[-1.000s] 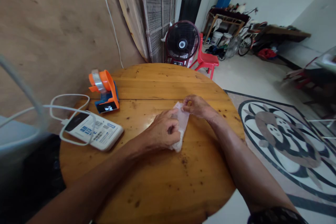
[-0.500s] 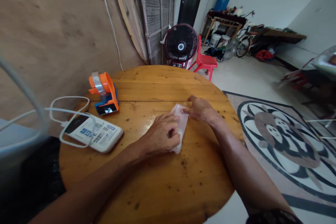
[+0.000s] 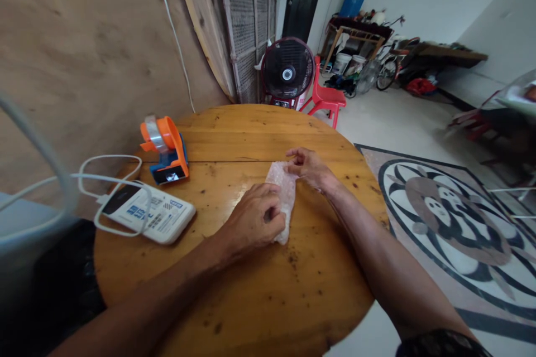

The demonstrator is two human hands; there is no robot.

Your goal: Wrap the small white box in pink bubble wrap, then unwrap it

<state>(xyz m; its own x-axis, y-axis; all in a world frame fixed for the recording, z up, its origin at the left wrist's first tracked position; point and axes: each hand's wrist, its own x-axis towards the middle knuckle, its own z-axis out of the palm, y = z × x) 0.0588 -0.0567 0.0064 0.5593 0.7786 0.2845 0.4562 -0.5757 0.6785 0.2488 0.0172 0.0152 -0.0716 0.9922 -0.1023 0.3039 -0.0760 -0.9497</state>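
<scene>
A narrow, whitish piece of bubble wrap (image 3: 286,192) lies on the wooden table between my hands. Curled fingers of my left hand (image 3: 257,213) press on its left side and lower part, with thumb and index finger making a ring. At its upper right corner, my right hand (image 3: 309,169) has thumb and index finger closed on the edge, the other fingers bent above. Whether anything is wrapped inside cannot be made out.
An orange and blue tape dispenser (image 3: 166,148) stands at the table's left. Nearer me lies a white power bank (image 3: 151,215) with a looped white cable (image 3: 111,157). Behind the round table (image 3: 234,134) are a fan (image 3: 287,70) and a red chair (image 3: 325,97).
My right hand has shifted a little left along the top edge, and its fingers have drawn in. The bubble wrap's upper end looks wider. My left hand stays nearly in place.
</scene>
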